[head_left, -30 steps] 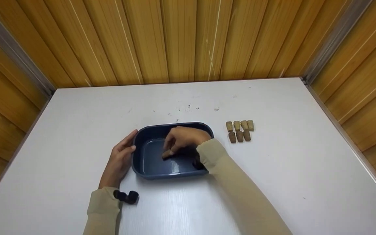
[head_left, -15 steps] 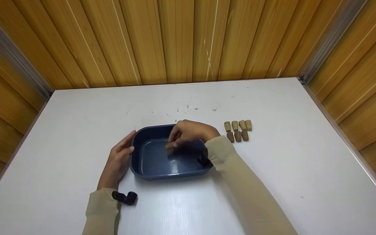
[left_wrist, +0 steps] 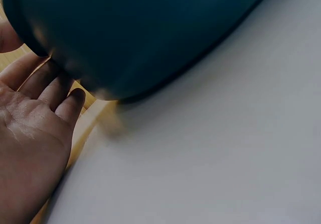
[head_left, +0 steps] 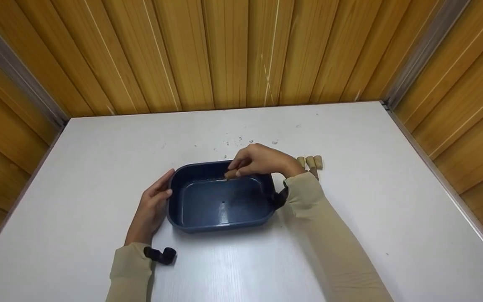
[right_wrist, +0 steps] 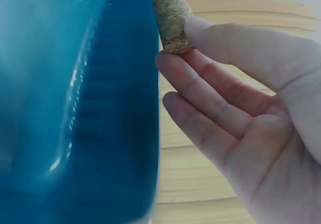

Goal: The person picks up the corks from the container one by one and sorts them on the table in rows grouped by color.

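Between the thumb and fingertips of my right hand [head_left: 262, 159] is a cork [head_left: 229, 174], pinched above the far side of a dark blue plastic basin [head_left: 222, 227]. In the right wrist view the cork [right_wrist: 173, 20] shows its speckled light-brown side, close to the basin's edge. My left hand [head_left: 151, 205] rests against the basin's left end. The left wrist view shows those fingers [left_wrist: 42, 83] fairly straight along the outer wall, with the thumb near the rim. No other cork shows on the visible basin floor.
Right of the basin, light corks [head_left: 310, 162] stand in a row on the white table [head_left: 392, 201], with a darker cork [head_left: 314, 173] below them. My right wrist hides part of this group. Wood-look panels [head_left: 229, 54] rise behind the table.
My right hand has lifted the cork off the basin floor and carried it up and to the right, toward the far rim. The left hand has stayed at the basin's left end.
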